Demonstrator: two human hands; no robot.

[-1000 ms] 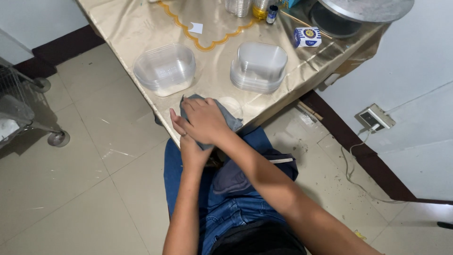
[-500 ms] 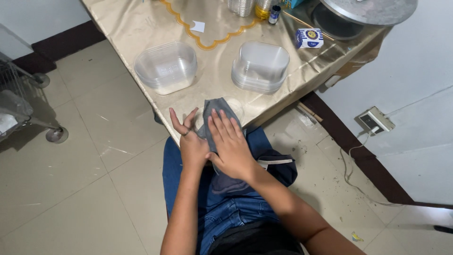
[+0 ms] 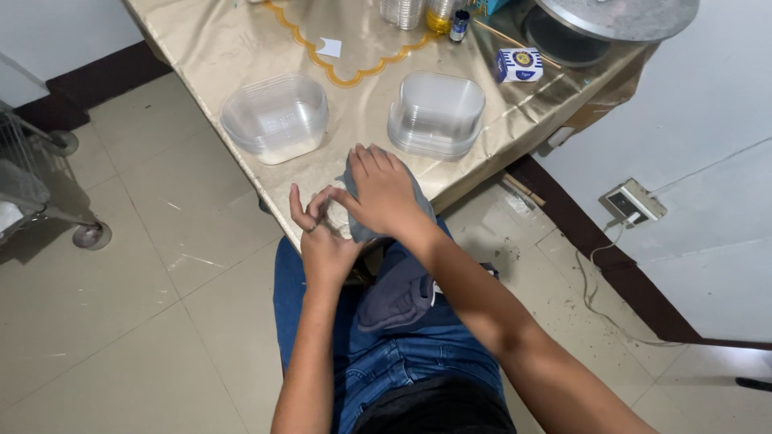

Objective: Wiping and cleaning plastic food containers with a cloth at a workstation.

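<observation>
grey cloth (image 3: 394, 281) partly hidden under right hand (image 3: 384, 193), left hand (image 3: 322, 237) beside.

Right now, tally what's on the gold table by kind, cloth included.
Stacks of clear plastic containers: 2, one open side up, one upside down
Grey cloth under the right hand: 1
Small blue and white box: 1
Round grey metal lid: 1
Small dark-capped bottle: 1
Total: 6

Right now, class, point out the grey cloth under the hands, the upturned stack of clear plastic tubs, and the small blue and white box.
grey cloth (image 3: 396, 293): head view, its hanging lower part.
stack of clear plastic tubs (image 3: 438, 112): head view, top face.
blue and white box (image 3: 519, 64): head view, its top.
</observation>
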